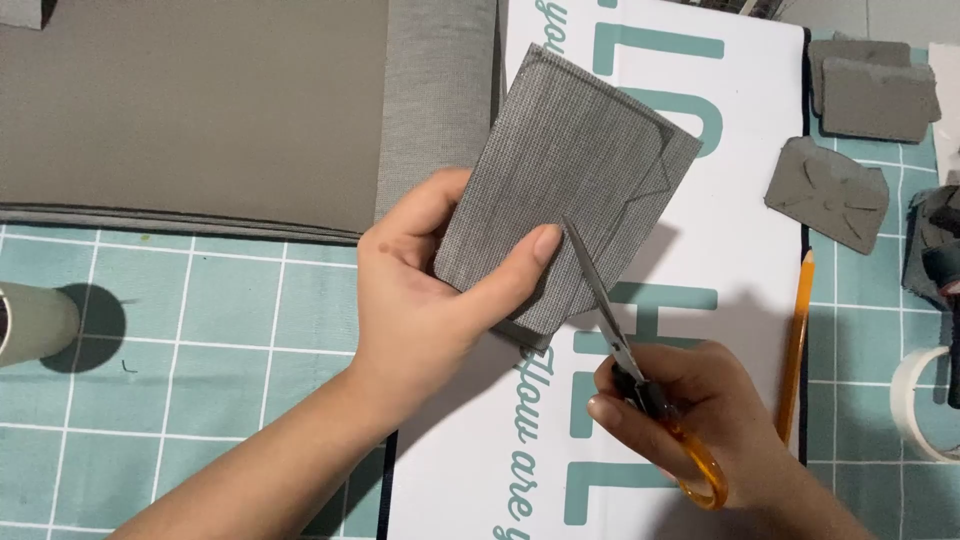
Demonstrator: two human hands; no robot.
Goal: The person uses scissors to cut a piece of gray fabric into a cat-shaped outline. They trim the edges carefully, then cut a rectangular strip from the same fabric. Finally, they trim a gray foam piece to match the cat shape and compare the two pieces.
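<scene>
The left hand [420, 290] holds a grey woven fabric piece [570, 180] up over the counter [200, 330], thumb on the near face and the other fingers curled behind, pinching its lower left corner. The piece is a rough rectangle, its long axis tilted from lower left to upper right, with a stitched or drawn outline near its edges and a notch on the right side. The right hand [690, 400] sits lower and to the right, fingers closed through the orange loops of a pair of scissors [625, 350]. The blades point up and slightly left, their tips lying against the lower right edge of the fabric, just beside the left thumb; whether the blades are parted I cannot tell. So the fabric lies up and left of the right hand, almost in line with the blades. Beneath is a white printed sheet [740, 150] on a teal grid mat. A pencil [796, 340] lies to the right, grey cut pieces [830, 190] beyond it, and a tape roll [915, 400] at the edge.
</scene>
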